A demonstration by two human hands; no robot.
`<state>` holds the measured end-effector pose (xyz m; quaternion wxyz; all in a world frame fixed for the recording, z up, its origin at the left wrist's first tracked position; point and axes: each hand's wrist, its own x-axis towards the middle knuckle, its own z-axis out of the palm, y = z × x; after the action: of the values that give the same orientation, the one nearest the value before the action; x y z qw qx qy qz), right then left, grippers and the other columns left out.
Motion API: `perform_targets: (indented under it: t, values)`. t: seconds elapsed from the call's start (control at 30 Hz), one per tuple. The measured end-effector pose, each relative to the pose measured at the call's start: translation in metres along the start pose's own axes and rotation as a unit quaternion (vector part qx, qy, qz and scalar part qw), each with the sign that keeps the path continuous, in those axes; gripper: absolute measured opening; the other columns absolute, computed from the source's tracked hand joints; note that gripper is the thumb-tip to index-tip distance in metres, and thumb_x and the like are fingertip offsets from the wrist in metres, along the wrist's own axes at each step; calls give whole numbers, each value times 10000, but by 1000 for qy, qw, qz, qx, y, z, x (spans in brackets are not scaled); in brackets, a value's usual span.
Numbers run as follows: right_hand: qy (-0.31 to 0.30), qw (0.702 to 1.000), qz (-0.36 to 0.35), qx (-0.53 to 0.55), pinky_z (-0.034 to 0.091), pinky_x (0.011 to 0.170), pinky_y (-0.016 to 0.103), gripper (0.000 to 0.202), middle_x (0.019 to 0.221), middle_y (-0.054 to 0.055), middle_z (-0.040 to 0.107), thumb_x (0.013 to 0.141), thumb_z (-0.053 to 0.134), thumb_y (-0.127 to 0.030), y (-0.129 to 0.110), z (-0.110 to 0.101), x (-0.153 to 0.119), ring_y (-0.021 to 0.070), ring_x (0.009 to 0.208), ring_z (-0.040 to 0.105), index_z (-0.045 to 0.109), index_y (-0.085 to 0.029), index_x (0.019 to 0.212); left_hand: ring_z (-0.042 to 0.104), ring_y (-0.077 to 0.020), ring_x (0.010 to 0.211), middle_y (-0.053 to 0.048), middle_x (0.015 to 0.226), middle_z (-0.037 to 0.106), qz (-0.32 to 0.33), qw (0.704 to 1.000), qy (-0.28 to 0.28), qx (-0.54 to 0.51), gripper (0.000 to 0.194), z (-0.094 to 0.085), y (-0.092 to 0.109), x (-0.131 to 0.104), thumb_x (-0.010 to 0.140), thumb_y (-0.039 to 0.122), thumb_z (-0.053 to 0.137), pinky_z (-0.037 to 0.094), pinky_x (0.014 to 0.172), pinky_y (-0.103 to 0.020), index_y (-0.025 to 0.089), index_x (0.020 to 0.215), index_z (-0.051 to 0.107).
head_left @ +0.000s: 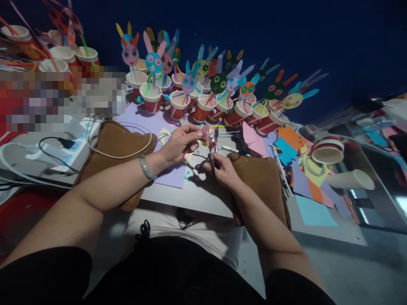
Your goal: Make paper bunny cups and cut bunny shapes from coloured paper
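Between thumb and fingers, my left hand [181, 144] pinches a small piece of pink paper [207, 132] above the table. My right hand [224, 168] is closed around a pair of dark scissors [211, 157], whose blades point up and away, close to the paper. Whether the blades touch the paper I cannot tell. Beneath my left hand lies a sheet of purple paper [170, 178]. A white marker [230, 149] and small paper scraps lie just beyond my right hand.
Behind my hands stand several red paper cups [203, 111] with paper rabbit faces on sticks. Brown cushions [117, 140] lie under both forearms. A white power strip [78, 148] with cables is at left. Coloured paper [314, 207], stacked cups [328, 149] and a paper tube [352, 180] are at right.
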<state>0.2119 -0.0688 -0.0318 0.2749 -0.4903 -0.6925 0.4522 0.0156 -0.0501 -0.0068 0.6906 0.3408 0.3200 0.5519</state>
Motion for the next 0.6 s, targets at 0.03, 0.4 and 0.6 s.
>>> perform_targets:
  t: [0.03,0.4,0.6]
  values:
    - [-1,1000,4,-4,331,590,274,555,605,-34,483,693,804,-663,0,0,0,119,610,405,472,-222,637,442,-2,441,22,723,694,5,1000,7,-7,237,0,0,0,757,233,790,258,429,-171,164,798,567]
    - [-19,999,14,-23,335,601,286,540,612,-20,506,743,740,-693,-4,-1,-2,132,621,414,490,-223,654,468,0,422,31,699,688,4,998,35,-43,206,3,5,0,826,161,761,295,433,-146,160,799,557]
    - [-17,1000,10,-12,347,620,286,532,622,-31,486,724,776,-652,-3,-1,-2,129,630,418,462,-227,657,465,4,417,19,700,701,13,999,35,-5,189,3,-2,-1,823,168,748,259,420,-155,151,767,568]
